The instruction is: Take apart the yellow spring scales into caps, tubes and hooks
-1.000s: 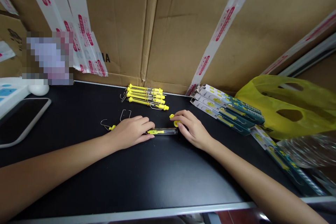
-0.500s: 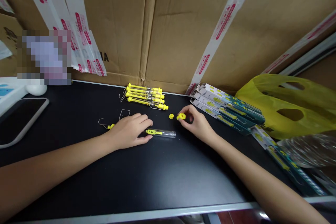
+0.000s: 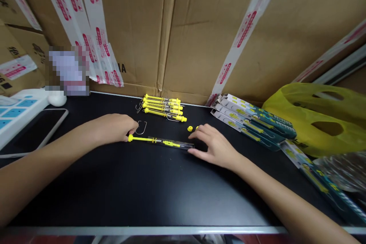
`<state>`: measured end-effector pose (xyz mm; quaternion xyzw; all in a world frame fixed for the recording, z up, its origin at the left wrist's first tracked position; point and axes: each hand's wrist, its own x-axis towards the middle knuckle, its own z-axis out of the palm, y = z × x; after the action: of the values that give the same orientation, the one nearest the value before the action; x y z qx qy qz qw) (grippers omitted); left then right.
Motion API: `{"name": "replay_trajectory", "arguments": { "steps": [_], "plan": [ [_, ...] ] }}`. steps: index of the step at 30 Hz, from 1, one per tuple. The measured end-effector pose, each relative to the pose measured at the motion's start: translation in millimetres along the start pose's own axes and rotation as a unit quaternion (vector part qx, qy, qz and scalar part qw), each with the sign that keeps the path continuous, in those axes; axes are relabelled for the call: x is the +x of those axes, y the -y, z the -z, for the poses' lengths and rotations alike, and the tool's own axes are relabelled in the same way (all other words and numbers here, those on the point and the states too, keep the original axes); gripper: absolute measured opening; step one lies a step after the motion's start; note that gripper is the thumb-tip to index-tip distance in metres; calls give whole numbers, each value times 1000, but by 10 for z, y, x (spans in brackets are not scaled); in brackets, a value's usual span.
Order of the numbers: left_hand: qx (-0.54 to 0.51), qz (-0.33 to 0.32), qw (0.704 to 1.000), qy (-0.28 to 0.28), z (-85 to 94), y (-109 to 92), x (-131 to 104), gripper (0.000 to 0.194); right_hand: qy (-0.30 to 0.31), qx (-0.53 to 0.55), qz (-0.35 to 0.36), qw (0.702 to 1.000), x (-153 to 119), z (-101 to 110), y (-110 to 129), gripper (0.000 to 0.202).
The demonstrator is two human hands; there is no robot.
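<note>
A partly assembled spring scale lies across the black table, its yellow rod point(image 3: 141, 138) running into a clear tube point(image 3: 185, 145) with a yellow piece inside. My left hand point(image 3: 121, 127) is closed at the rod's left end, fingers pinched around the hook, which they hide. At the tube's right end my right hand point(image 3: 213, 146) has thumb and fingers apart, close to the tube; whether it touches is unclear. A small yellow cap point(image 3: 190, 128) lies above that end. Another yellow piece shows partly behind my right fingers. A bent wire bracket point(image 3: 142, 127) lies beside my left fingertips.
Several finished spring scales point(image 3: 164, 108) lie at the back against a cardboard box point(image 3: 137, 38). Printed boxes point(image 3: 254, 122) and a yellow plastic bag point(image 3: 311, 118) are on the right. A phone point(image 3: 34, 131) and a white power strip point(image 3: 23, 106) sit at the left.
My left hand has moved left along the spring scale to its hook end, uncovering the rod. My right hand has let go of the yellow piece and come down towards the tube's end.
</note>
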<state>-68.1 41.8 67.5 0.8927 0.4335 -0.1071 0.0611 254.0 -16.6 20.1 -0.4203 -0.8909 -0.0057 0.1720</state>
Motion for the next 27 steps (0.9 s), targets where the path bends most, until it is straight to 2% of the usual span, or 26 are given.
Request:
{"name": "replay_trajectory", "arguments": {
  "steps": [2,4,7,11,14,16,19,22,27],
  "plan": [
    [-11,-8,1000,5,-27,-92,37,5,38,6,13,999,-4,-50,43,22],
    [-32,-34,999,-2,-58,-188,62,3,46,18,17,999,-10,-105,49,17],
    [-56,-99,992,-59,-122,-272,79,8,44,32,18,998,-21,-144,25,16],
    [-114,-130,983,-63,-250,-343,105,43,37,33,-1,999,-31,-135,16,17],
    [-163,-143,972,-85,-376,-469,152,51,36,35,-9,999,-39,-142,36,17],
    [-215,-159,954,-133,-466,-566,199,50,31,34,-17,999,-46,-165,50,17],
    [-291,-143,919,-225,-575,-643,279,34,14,37,-29,999,-54,-211,69,18],
    [-310,-142,910,-236,-626,-614,347,35,12,52,-29,998,-55,-235,81,18],
    [-282,-166,919,-218,-615,-513,406,20,24,59,-40,997,-50,-154,60,35]
  ]
}}
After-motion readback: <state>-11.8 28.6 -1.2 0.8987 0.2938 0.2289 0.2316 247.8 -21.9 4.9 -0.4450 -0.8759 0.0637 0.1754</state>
